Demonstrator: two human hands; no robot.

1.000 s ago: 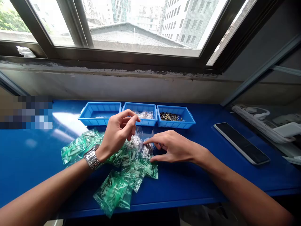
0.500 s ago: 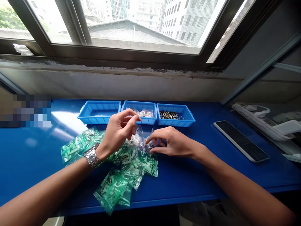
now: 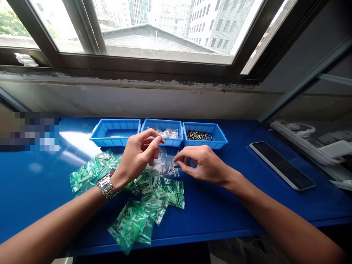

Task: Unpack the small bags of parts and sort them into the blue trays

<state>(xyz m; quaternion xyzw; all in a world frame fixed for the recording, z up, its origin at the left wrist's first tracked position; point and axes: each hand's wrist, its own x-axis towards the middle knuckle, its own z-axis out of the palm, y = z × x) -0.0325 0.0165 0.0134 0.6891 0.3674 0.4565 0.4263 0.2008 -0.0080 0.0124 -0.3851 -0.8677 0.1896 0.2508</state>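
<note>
My left hand (image 3: 137,156) is curled around the upper edge of a clear plastic bag (image 3: 168,165), which stands partly raised, and a metal link watch (image 3: 106,185) sits on that wrist. The bag holds small metal pins. My right hand (image 3: 202,165) is just to its right, with thumb and forefinger pinched on a small dark metal pin (image 3: 177,165). Green-tinted plastic bags of white parts (image 3: 132,223) lie heaped beneath and in front of my hands. Part of the heap is hidden by my left wrist.
Three blue plastic trays stand in a row behind my hands: the left (image 3: 115,140), the middle (image 3: 172,142) with clear bags, the right (image 3: 217,138) with brass pins. A phone (image 3: 282,165) lies on the blue table (image 3: 220,205). A window is behind.
My right hand has drawn its spread fingers together into a pinch and lifted slightly toward the trays. My left hand has barely moved.
</note>
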